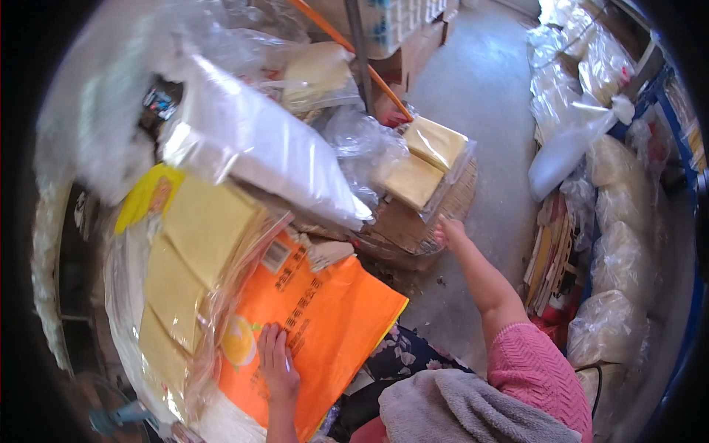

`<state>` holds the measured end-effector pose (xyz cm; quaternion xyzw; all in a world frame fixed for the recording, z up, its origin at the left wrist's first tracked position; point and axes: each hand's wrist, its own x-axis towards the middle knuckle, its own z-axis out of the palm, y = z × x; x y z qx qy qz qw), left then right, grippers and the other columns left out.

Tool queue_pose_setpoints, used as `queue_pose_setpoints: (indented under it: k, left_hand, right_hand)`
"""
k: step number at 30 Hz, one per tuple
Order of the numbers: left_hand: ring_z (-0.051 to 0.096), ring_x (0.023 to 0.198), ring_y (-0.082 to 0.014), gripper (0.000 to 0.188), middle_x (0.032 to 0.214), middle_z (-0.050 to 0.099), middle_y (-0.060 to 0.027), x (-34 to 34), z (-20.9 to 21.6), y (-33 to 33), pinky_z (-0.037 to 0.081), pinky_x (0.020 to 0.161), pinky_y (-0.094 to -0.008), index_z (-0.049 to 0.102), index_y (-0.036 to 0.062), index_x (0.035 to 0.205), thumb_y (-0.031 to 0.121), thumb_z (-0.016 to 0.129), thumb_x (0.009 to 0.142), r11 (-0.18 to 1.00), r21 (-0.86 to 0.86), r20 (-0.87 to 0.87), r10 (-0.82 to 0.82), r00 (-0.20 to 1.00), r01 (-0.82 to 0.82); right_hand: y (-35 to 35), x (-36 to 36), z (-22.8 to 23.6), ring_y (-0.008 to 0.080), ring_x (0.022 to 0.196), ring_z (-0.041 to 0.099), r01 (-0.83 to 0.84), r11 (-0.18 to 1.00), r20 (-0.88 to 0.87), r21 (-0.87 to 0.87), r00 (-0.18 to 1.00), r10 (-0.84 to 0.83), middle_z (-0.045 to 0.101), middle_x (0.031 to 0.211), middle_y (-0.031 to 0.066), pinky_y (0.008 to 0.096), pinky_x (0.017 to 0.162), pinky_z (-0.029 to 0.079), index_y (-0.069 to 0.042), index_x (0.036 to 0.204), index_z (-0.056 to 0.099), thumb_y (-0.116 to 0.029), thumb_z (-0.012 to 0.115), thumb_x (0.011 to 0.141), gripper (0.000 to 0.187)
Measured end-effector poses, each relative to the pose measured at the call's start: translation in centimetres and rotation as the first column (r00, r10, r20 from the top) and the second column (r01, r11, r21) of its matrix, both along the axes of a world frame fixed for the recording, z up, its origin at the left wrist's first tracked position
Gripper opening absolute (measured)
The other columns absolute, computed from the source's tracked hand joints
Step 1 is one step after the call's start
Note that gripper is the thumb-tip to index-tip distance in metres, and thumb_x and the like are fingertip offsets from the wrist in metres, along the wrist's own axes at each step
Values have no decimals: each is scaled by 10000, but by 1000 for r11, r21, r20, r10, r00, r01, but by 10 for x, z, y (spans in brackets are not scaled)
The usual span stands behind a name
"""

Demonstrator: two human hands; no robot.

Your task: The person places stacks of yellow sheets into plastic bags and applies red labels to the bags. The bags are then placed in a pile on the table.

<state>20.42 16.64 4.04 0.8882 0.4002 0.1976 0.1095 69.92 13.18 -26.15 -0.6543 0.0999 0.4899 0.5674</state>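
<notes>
My left hand (278, 363) lies flat, fingers stretched, on a bright orange printed plastic sack (336, 310) spread in front of me. My right arm reaches forward, and my right hand (449, 232) is at the edge of a worn cardboard piece (461, 192). Its fingers look curled in, but what they hold, if anything, is too small to make out. Just beyond that hand, clear bags of flat yellowish sheets (410, 179) rest on the cardboard. Left of the sack, more stacked yellowish sheets (199, 229) lie in clear plastic.
A long white plastic-wrapped bundle (258, 140) lies across the far left. Behind it stand an orange pole (384, 87) and a white crate (399, 26). Along the right are stuffed clear bags (617, 255), a tied white bag (569, 148) and stacked flat pieces (550, 255). Grey floor (487, 96) runs between.
</notes>
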Motion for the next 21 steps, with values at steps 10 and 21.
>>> queue_pose_setpoints:
  k: [10, 21]
  left_hand:
    - [477, 1195, -418, 269, 1268, 524, -193, 3, -9, -1, 393, 992, -527, 518, -31, 1162, -3, 484, 896, 999, 44, -124, 30, 992, -25]
    - [525, 1165, -327, 376, 1244, 548, -127, -4, -1, -1, 442, 982, -431, 565, 13, 1137, -58, 574, 769, 986, 131, -19, 102, 995, -98]
  right_hand:
    - [67, 22, -80, 196, 660, 544, -27, 917, 223, -398, 967, 125, 565, 795, 79, 353, 517, 448, -31, 992, 574, -504, 659, 814, 512]
    - [61, 21, 22, 139, 411, 466, -147, 982, 512, 117, 856, 67, 476, 528, 25, 296, 365, 388, -77, 665, 525, -189, 545, 871, 235]
